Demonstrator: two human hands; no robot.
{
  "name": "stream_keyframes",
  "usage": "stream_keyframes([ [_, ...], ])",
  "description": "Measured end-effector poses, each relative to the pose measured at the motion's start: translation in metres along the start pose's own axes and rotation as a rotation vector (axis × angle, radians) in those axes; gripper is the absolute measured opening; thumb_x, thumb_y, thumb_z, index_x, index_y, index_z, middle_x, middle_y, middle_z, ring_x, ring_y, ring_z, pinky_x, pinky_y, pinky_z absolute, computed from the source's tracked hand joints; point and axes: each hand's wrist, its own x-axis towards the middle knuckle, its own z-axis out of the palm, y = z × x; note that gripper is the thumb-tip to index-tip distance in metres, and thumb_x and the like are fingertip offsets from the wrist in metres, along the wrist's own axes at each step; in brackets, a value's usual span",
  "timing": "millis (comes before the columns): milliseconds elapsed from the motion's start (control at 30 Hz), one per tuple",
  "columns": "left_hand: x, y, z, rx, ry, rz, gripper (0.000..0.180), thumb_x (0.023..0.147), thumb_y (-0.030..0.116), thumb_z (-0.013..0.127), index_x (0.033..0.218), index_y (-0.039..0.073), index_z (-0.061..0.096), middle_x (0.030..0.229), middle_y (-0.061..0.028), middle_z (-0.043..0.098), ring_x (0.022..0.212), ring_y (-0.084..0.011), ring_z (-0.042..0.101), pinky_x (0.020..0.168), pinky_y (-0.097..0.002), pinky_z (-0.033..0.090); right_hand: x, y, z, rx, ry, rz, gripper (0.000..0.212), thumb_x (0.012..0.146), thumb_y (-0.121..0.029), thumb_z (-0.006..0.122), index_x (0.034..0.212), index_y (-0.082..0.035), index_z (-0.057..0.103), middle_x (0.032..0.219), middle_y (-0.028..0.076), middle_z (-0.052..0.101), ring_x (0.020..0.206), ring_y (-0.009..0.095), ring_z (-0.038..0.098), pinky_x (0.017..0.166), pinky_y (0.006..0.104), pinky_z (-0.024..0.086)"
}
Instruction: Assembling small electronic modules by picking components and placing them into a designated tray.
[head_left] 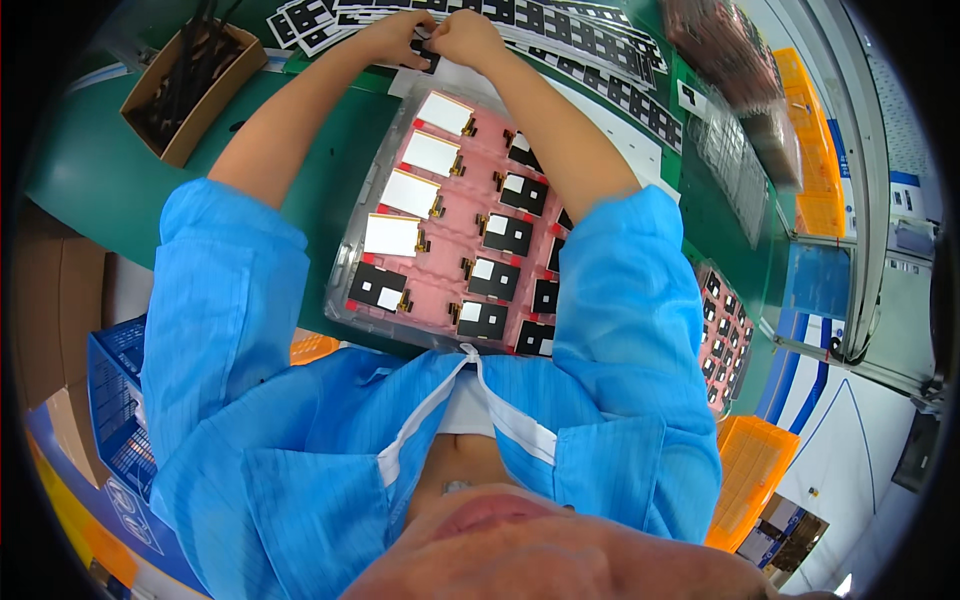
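Note:
At the far edge of the tray, my left hand [396,40] and my right hand [467,41] are close together. My left fingers are closed on a small black panel [427,57], of which only part shows. My right hand is curled in a pinch beside it; what its fingertips hold is hidden. Below them lies a pink tray [437,285] in a clear outer tray. It carries rows of small flat panels with short connector tails. Several in the left column have a white face [393,235]; others are black with white squares [508,234].
Black-and-white sticker sheets [590,45] fan out across the green table [90,165] beyond my hands. A cardboard box [225,90] with dark strips stands at left. Stacked clear trays [735,150] and an orange crate [808,140] are at right, with another loaded pink tray [722,345] nearer.

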Motion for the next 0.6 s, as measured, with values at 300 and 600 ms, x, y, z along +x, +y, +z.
stream_keyframes([
  [300, -0.044, 0.016, 0.004, 0.231, 0.159, -0.147, 0.058, 0.084, 0.038, 0.079, 0.133, 0.012, 0.063, 0.114, -0.0147, 0.069, 0.106, -0.0333, 0.067, 0.089, -0.0433, 0.054, -0.093, 0.025, -0.101, 0.789, -0.156, -0.061, 0.015, 0.092, -0.021, 0.078, 0.099, -0.008, 0.072, 0.089, -0.004, 0.069, 0.083, 0.006, 0.061, 0.074, 0.0242, 0.046],
  [600, -0.176, 0.106, -0.046, -0.350, 0.270, -0.166, 0.011, 0.090, 0.009, 0.076, 0.098, 0.002, 0.076, 0.091, -0.0051, 0.069, 0.083, -0.0131, 0.065, 0.072, -0.0269, 0.050, -0.258, 0.006, -0.154, 0.954, -0.320, -0.082, 0.041, 0.091, -0.002, 0.076, 0.127, -0.004, 0.057, 0.085, 0.001, 0.070, 0.078, 0.006, 0.062, 0.070, 0.0214, 0.049],
])
